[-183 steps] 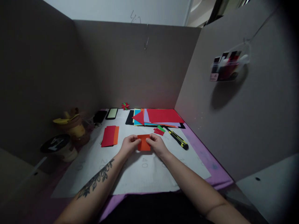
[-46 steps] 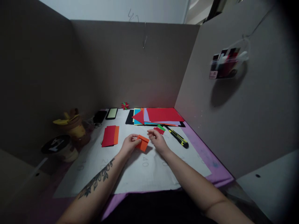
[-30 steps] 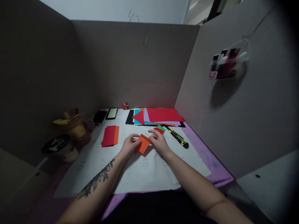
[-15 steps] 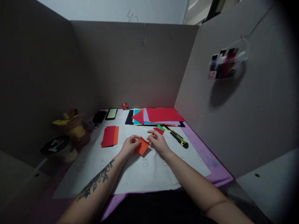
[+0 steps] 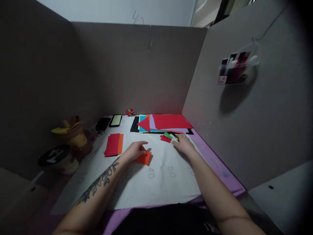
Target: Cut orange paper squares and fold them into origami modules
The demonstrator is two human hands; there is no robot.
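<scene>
Near the middle of the white sheet, my left hand [image 5: 136, 150] holds a small orange paper square [image 5: 144, 158] between thumb and fingers. My right hand [image 5: 184, 144] is over the yellow and black cutter [image 5: 177, 139], which it mostly covers; its fingers are curled around it. Just left of that hand lie red strips [image 5: 165, 138] and a green strip [image 5: 168, 134]. A stack of red cards [image 5: 112, 144] with orange card [image 5: 120, 144] under it lies left of my left hand.
Large coloured sheets [image 5: 171, 121] lie at the back, with a phone [image 5: 115, 120] and a red-green paper star [image 5: 129, 112] further left. Pots [image 5: 75, 138] stand at the left. A bag [image 5: 234, 68] hangs on the right wall.
My right hand has moved right, away from the orange square and onto the cutter. My left hand has shifted slightly left with the square, which now hangs lower.
</scene>
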